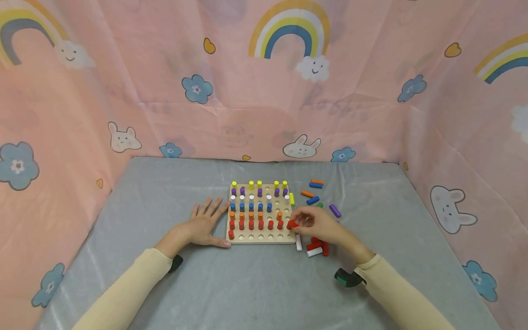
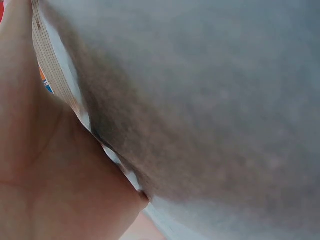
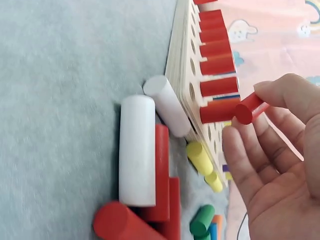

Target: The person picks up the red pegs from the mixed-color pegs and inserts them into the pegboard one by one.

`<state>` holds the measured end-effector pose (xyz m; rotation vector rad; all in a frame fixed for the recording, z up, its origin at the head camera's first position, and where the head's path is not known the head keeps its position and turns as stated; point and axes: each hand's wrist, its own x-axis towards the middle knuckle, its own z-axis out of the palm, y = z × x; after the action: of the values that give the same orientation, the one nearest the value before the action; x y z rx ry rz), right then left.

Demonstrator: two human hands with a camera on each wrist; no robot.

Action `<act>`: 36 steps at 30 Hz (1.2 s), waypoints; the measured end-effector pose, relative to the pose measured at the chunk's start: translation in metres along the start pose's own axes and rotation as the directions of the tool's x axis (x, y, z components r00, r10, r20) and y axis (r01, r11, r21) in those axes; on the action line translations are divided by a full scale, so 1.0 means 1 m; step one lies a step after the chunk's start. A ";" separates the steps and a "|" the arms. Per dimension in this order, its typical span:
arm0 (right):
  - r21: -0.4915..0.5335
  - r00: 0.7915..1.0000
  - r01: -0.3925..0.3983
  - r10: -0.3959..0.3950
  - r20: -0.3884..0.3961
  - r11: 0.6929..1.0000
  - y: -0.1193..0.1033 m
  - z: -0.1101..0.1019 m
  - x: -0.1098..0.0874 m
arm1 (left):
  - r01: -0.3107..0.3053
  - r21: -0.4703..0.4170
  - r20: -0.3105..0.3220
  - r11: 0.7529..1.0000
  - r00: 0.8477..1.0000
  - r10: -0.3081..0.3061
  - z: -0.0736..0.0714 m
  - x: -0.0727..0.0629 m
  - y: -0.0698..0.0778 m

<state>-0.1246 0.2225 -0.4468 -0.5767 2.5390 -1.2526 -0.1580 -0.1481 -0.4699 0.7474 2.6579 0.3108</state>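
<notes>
A wooden pegboard (image 1: 264, 242) stands on the grey cloth, with rows of yellow, purple, white, blue, orange and red pegs upright in its holes. At its left edge my left hand (image 1: 203, 227) lies with fingers spread, thumb and a fingertip right at the board's side; the left wrist view shows mostly the palm (image 2: 60, 170). Between thumb and fingers my right hand (image 1: 316, 224) pinches a red peg (image 3: 251, 108), tilted, over the board's right side. It overlaps the end red peg (image 3: 218, 111) of the full red row. In the front row, one red peg (image 1: 231, 234) stands at the left.
Loose red pegs (image 3: 162, 172) and white pegs (image 3: 137, 150) lie near the board's front right corner. Farther back on the right are a yellow peg (image 1: 292, 199), a purple peg (image 1: 335, 211), blue pegs (image 1: 313, 200), orange pegs (image 1: 307, 194) and green pegs (image 3: 202, 220). Pink printed cloth (image 1: 255, 128) encloses the table.
</notes>
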 end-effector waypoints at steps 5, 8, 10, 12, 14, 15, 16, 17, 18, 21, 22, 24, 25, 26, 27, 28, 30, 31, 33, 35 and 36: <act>0.047 0.999 0.029 -0.028 -0.021 0.998 -0.002 0.007 0.001 | 0.000 0.003 -0.003 1.000 1.000 0.000 0.000 0.000 0.001; 0.072 0.999 0.040 -0.038 -0.028 0.997 -0.004 0.010 0.003 | -0.001 0.004 -0.002 1.000 1.000 0.001 0.000 0.000 0.000; 0.080 0.999 0.039 -0.037 -0.032 0.996 -0.004 0.013 0.003 | 0.000 0.004 -0.002 1.000 1.000 0.000 0.001 0.001 0.000; 0.087 0.999 0.037 -0.034 -0.034 0.996 -0.004 0.015 0.004 | 0.001 0.004 -0.001 1.000 1.000 -0.001 0.000 0.000 0.001; 0.086 0.999 0.029 -0.026 -0.042 0.996 -0.005 0.016 0.004 | 0.002 0.000 0.001 1.000 1.000 -0.002 0.000 0.000 0.001; 0.084 0.999 0.023 -0.019 -0.049 0.996 -0.005 0.017 0.003 | 0.003 -0.001 0.003 1.000 1.000 -0.003 0.000 0.000 0.001; 0.085 0.998 0.018 -0.013 -0.055 0.996 -0.006 0.019 0.003 | 0.003 -0.002 0.003 1.000 1.000 -0.003 -0.001 0.000 0.001; 0.089 0.998 0.018 -0.013 -0.062 0.996 -0.006 0.020 0.002 | 0.005 -0.002 0.005 1.000 1.000 -0.005 -0.001 -0.001 0.001; 0.095 0.998 0.020 -0.014 -0.068 0.995 -0.007 0.022 0.001 | 0.006 -0.003 0.006 1.000 1.000 -0.006 -0.001 0.000 0.001; 0.113 0.996 0.027 -0.018 -0.083 0.993 -0.009 0.027 -0.001 | 0.008 -0.002 0.006 1.000 1.000 -0.008 0.000 0.000 0.000; 0.121 0.996 0.033 -0.023 -0.086 0.992 -0.010 0.029 -0.001 | 0.008 -0.002 0.005 1.000 1.000 -0.008 0.000 0.000 0.000; 0.132 0.995 0.044 -0.032 -0.094 0.990 -0.011 0.033 -0.001 | 0.008 -0.004 0.005 1.000 1.000 -0.008 0.001 0.001 0.000; 0.138 0.994 0.049 -0.036 -0.099 0.989 -0.013 0.034 -0.002 | 0.008 -0.005 0.005 1.000 1.000 -0.008 0.001 0.001 -0.001; 0.140 0.993 0.057 -0.042 -0.107 0.989 -0.014 0.036 -0.002 | 0.007 -0.006 0.005 1.000 1.000 -0.007 0.001 0.001 -0.001; 0.146 0.992 0.066 -0.050 -0.113 0.987 -0.015 0.038 -0.001 | 0.007 -0.007 0.006 1.000 1.000 -0.007 0.001 0.001 -0.001; 0.150 0.991 0.074 -0.057 -0.120 0.986 -0.016 0.040 -0.001 | 0.007 -0.006 0.006 1.000 1.000 -0.007 0.001 0.001 -0.001; 0.153 0.988 0.087 -0.066 -0.138 0.984 -0.019 0.043 -0.001 | 0.008 -0.004 0.008 1.000 1.000 -0.008 0.001 0.001 0.000; 0.154 0.986 0.097 -0.074 -0.147 0.983 -0.020 0.045 0.000 | 0.008 -0.003 0.007 1.000 1.000 -0.008 0.001 0.000 0.000; 0.156 0.983 0.107 -0.080 -0.165 0.982 -0.021 0.049 0.001 | 0.006 -0.003 0.006 1.000 1.000 -0.006 0.000 0.001 0.000; 0.161 0.980 0.117 -0.088 -0.179 0.980 -0.021 0.053 0.002 | 0.006 -0.004 0.004 1.000 1.000 -0.005 0.000 0.001 0.000; 0.165 0.979 0.119 -0.087 -0.184 0.979 -0.022 0.055 0.003 | 0.005 -0.004 0.003 1.000 1.000 -0.005 0.000 0.001 0.000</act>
<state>-0.1005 0.1707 -0.4624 -0.5887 2.5287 -1.6118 -0.1585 -0.1473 -0.4699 0.7388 2.6547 0.3137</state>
